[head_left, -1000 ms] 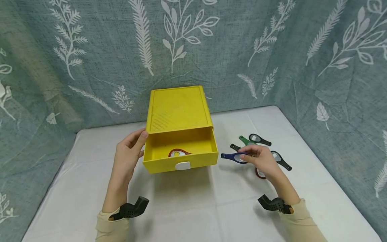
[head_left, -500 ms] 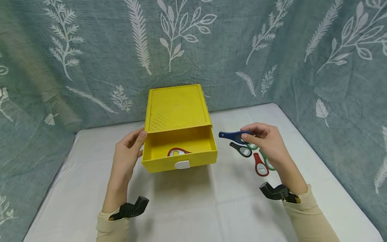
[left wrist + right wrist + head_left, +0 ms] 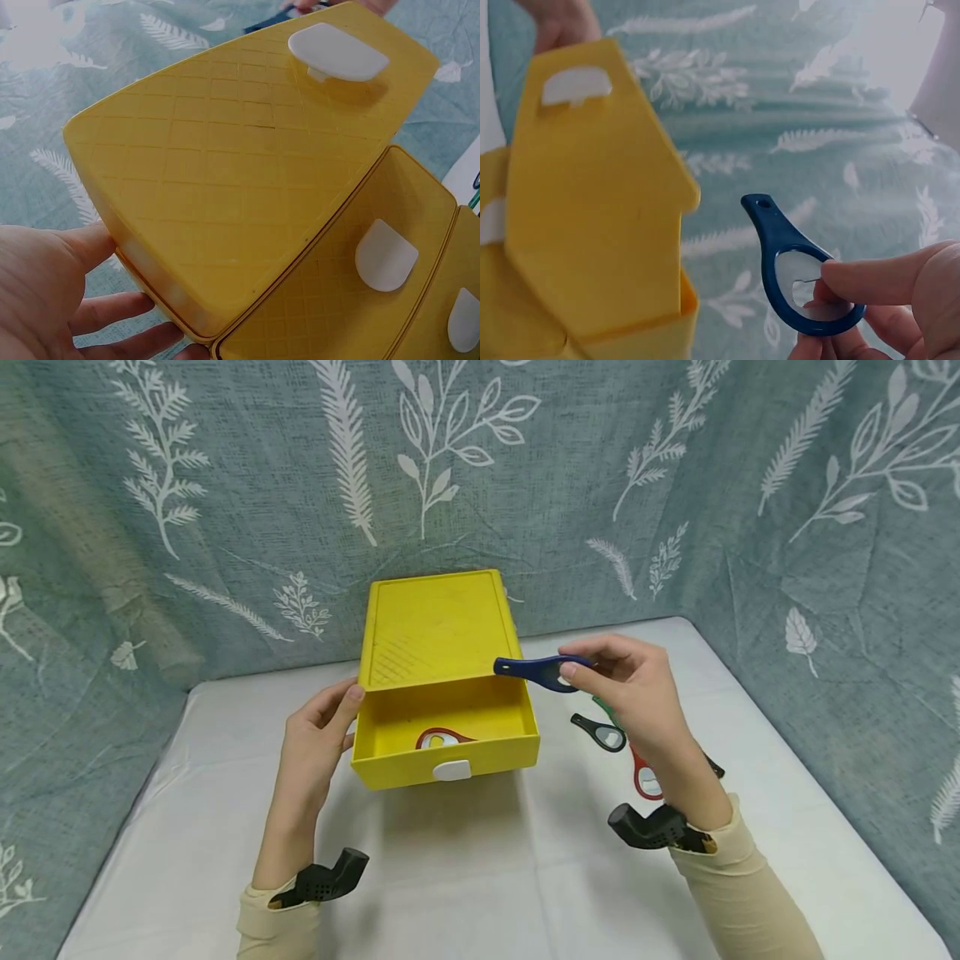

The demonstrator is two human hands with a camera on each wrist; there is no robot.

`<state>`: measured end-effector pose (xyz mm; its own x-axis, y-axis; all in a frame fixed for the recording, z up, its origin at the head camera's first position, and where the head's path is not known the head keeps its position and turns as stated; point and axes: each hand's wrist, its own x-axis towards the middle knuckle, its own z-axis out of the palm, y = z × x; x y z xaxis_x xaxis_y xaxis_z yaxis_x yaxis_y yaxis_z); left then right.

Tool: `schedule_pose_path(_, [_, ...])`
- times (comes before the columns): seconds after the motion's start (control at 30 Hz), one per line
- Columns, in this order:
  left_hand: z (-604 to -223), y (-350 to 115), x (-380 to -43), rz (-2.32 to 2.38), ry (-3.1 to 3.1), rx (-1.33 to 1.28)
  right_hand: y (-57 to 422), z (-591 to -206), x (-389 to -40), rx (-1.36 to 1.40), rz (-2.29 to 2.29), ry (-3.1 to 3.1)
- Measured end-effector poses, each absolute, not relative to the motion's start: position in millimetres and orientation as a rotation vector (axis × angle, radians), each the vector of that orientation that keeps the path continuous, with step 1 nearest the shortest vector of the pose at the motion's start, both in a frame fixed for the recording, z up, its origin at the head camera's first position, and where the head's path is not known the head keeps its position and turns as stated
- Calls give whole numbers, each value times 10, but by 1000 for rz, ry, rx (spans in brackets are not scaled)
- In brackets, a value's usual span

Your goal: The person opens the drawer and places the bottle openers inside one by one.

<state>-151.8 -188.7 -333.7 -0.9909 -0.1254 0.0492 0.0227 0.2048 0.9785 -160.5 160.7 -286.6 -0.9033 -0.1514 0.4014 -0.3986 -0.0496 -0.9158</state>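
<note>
In the head view, my right hand [image 3: 626,689] pinches a blue bottle opener [image 3: 536,672] by its round metal end. Its handle points left, over the right front part of the yellow drawer cabinet [image 3: 438,627]. The right wrist view shows thumb and fingers on the blue opener's ring [image 3: 769,281]. My left hand [image 3: 318,735] rests against the cabinet's left side, thumb at the front corner and fingers fairly straight along the side. The cabinet's top drawer [image 3: 487,760] is pulled out, and a red bottle opener [image 3: 442,737] lies inside it.
Right of the cabinet, a black opener [image 3: 600,733], a red opener [image 3: 647,779] and a green one [image 3: 606,710] lie on the white tablecloth [image 3: 480,877], others partly hidden by my right arm. Lower drawers [image 3: 322,292] stay closed. A patterned cloth [image 3: 262,510] hangs behind.
My right hand has raised the blue bottle opener from among the other openers and carried it left to the cabinet. My left hand stays in place at the cabinet's side.
</note>
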Motion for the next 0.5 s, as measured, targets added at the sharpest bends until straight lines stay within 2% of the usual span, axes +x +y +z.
schedule_pose_path(0.5, [-3335,-1881,-1503,-1881,-2351,120,951,-2801,-1675,864,2110,-2061])
